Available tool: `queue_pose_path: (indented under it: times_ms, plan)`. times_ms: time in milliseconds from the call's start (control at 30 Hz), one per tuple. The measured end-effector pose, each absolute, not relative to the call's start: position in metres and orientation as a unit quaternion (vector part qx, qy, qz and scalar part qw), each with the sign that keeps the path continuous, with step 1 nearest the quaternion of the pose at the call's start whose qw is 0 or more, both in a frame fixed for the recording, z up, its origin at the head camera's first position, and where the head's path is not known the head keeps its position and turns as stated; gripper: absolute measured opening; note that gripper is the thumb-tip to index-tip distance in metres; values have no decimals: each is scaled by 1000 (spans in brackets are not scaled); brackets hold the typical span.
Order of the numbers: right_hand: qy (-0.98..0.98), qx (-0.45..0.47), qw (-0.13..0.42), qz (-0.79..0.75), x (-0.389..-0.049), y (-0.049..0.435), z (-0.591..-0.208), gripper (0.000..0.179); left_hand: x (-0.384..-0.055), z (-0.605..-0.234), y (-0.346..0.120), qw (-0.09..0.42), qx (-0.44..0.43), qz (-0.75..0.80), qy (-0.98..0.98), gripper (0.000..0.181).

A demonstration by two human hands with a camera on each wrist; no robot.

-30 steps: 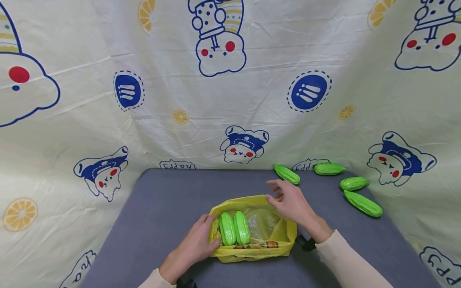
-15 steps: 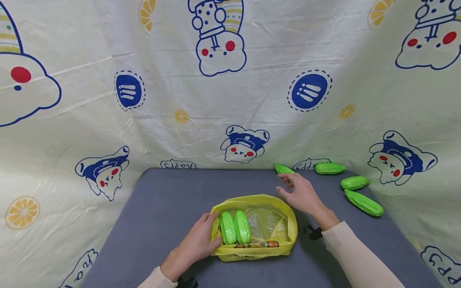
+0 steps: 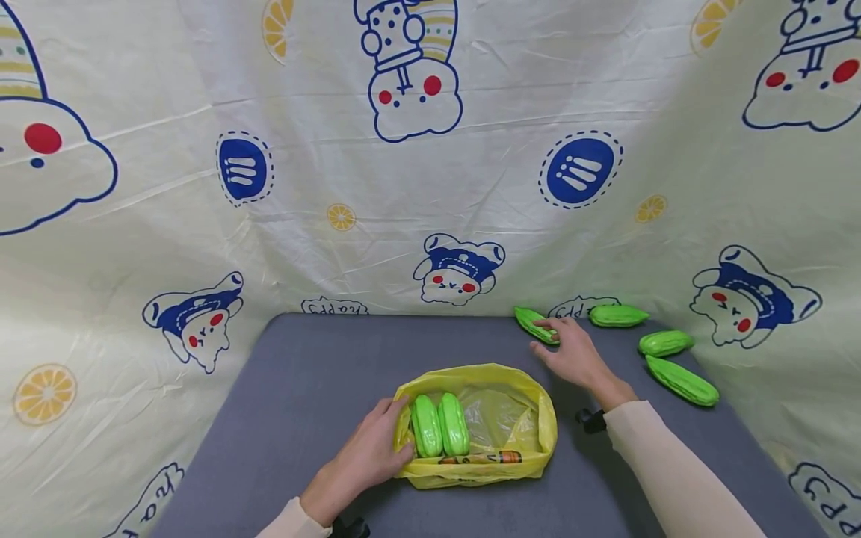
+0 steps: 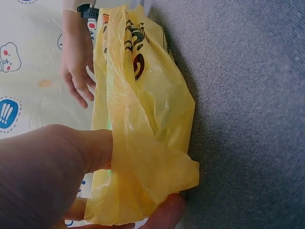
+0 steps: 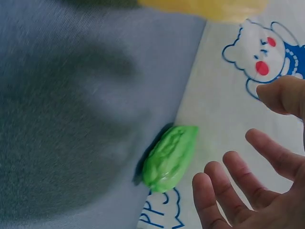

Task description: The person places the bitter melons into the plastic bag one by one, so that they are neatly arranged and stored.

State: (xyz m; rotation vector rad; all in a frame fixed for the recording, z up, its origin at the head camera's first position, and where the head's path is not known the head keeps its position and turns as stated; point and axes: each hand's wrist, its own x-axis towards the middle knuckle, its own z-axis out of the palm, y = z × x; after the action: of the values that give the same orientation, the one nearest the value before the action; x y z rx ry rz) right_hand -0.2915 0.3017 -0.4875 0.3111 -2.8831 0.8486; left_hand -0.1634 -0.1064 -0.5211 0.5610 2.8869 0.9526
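My left hand (image 3: 366, 450) grips the left rim of a yellow plastic bag (image 3: 480, 474), thumb over the inner side and fingers outside, as the left wrist view shows of the bag's wall (image 4: 159, 119). Two ridged green bitter melons, a left one (image 3: 427, 426) and a right one (image 3: 454, 424), lie side by side in the bag's left half. Held above the table, my right hand (image 3: 578, 357) has its fingers spread, with nothing in them. Closest to it is a bitter melon (image 3: 530, 320) at the back edge, partly covered by the fingers in the head view.
More bitter melons lie toward the right: one at the back (image 3: 619, 315), one by the right edge (image 3: 666, 343), one just in front of it (image 3: 682, 381). A printed white sheet (image 3: 303, 261) hangs behind and beside the grey table (image 3: 296, 388).
My right hand has moved from over the bag's back right rim rightward and away, to beside the bitter melon at the back edge. The left hand and the bag stay in place.
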Motion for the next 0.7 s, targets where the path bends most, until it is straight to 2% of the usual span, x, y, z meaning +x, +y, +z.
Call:
queue_pose_path:
  times_ms: [700]
  plan:
    - [-962,58,47,261,-326,314,-509,67,-162,-519,-108,32,182,307,934,79]
